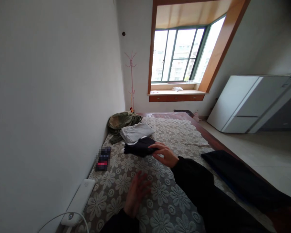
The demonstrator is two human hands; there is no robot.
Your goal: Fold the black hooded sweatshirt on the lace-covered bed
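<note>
My right hand (166,154) pinches the right end of a small folded black cloth (139,147) with a pale edge along its far left side. The cloth lies against or just over the near side of a folded light grey garment (137,132); whether they touch is unclear. My left hand (137,192), a little blurred, is over the flower-patterned bed cover (157,191) with its fingers spread and nothing in them. Both arms wear black sleeves.
An olive bag (122,121) rests by the wall behind the grey garment. To the left are a pixelated dark item (103,158) and a white power strip (79,202) with a cable. Dark trousers-like fabric (244,181) lies along the right edge. A fridge (242,103) stands beyond.
</note>
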